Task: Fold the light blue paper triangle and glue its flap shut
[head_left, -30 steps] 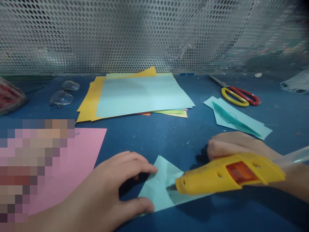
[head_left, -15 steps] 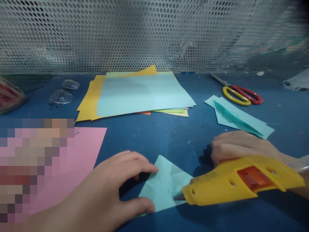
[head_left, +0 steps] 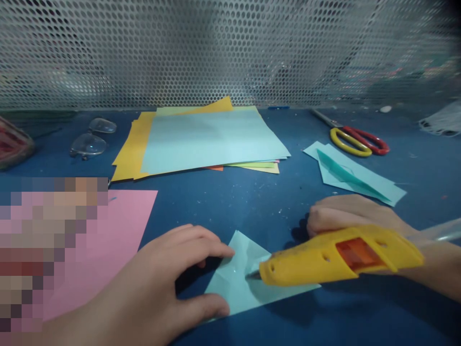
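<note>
A creased light-teal paper piece (head_left: pixel 230 281) lies on the blue table at the front. My left hand (head_left: pixel 180 269) rests at its left side, thumb and fingers apart, fingertips touching its edges. My right hand (head_left: pixel 345 214) is closed around a yellow hot glue gun (head_left: pixel 309 264), whose body hides part of the hand. The gun's dark nozzle points left, over the middle of the paper; I cannot tell whether it touches. A clear glue stick (head_left: pixel 444 231) sticks out of the gun's back.
Beyond the hands lies a stack of coloured paper (head_left: pixel 212 139). Folded teal paper (head_left: pixel 360 175) and scissors (head_left: pixel 355 142) lie at the right. Eyeglasses (head_left: pixel 88 144) and pink paper (head_left: pixel 122 230) are at the left, beside a pixelated patch. A perforated metal panel (head_left: pixel 216 53) stands behind.
My right hand has moved the glue gun left and slightly away from me, its nozzle now nearer the paper's middle. My left hand has stayed nearly in place.
</note>
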A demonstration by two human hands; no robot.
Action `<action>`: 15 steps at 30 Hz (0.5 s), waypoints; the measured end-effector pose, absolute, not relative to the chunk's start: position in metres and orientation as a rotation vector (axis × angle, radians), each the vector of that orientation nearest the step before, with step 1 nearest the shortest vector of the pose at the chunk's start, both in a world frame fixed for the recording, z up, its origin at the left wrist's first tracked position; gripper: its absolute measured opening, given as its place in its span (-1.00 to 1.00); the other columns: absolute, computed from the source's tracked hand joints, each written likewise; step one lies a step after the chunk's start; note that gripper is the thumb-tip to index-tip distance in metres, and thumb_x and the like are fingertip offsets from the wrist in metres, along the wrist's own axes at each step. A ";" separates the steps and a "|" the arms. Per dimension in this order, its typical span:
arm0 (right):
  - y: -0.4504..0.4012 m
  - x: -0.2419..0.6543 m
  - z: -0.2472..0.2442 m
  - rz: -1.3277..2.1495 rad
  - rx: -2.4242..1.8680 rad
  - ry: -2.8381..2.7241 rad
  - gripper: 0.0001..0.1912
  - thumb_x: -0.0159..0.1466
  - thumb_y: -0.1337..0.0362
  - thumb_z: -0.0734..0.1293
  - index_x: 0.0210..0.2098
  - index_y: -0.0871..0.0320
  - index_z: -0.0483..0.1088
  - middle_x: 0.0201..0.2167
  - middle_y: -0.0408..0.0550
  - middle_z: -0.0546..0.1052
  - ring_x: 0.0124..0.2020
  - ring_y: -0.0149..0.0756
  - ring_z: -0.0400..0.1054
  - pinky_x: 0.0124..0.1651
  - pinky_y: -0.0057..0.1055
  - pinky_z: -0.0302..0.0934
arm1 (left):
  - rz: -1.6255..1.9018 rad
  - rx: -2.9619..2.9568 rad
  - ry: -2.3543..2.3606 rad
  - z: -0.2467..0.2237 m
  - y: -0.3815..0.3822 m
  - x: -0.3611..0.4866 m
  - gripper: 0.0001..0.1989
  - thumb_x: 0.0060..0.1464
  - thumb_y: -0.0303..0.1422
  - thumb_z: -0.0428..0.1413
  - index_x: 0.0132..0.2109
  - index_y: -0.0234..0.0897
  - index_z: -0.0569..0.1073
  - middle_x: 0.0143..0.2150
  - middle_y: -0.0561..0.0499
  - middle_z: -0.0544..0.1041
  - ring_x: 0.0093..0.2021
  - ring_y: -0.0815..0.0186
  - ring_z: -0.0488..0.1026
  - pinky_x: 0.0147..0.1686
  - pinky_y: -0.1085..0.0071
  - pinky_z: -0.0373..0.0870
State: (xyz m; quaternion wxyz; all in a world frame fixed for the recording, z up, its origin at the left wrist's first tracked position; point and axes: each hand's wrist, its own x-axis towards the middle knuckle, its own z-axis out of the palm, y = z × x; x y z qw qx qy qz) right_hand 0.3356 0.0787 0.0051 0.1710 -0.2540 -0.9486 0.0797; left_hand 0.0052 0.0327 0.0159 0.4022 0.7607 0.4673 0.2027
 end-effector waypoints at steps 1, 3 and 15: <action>0.079 0.336 0.005 0.220 -0.730 -2.692 -0.81 0.48 0.23 0.18 -0.30 -0.01 0.13 -0.56 -0.25 0.35 -0.62 -0.32 0.23 -0.54 -0.40 0.03 | 0.529 1.914 1.185 0.016 0.033 0.005 -0.55 -0.05 -0.33 0.47 -0.05 0.27 0.59 -0.07 0.35 0.61 -0.10 0.40 0.55 -0.05 0.60 0.44; 0.079 0.335 0.004 0.212 -0.717 -2.686 -0.79 0.49 0.21 0.16 -0.31 -0.01 0.12 -0.58 -0.26 0.32 -0.63 -0.32 0.21 -0.55 -0.39 0.02 | 0.534 1.915 1.184 0.016 0.033 0.005 -0.56 -0.04 -0.32 0.46 -0.05 0.27 0.59 -0.06 0.35 0.62 -0.10 0.39 0.55 -0.03 0.60 0.44; 0.076 0.330 0.011 0.196 -0.691 -2.693 -0.79 0.49 0.30 0.17 -0.30 -0.01 0.12 -0.58 -0.30 0.31 -0.62 -0.35 0.22 -0.51 -0.41 0.08 | 0.573 1.909 1.177 0.011 0.031 0.005 -0.50 -0.09 -0.34 0.49 -0.06 0.34 0.58 -0.08 0.43 0.61 -0.11 0.45 0.54 -0.03 0.67 0.39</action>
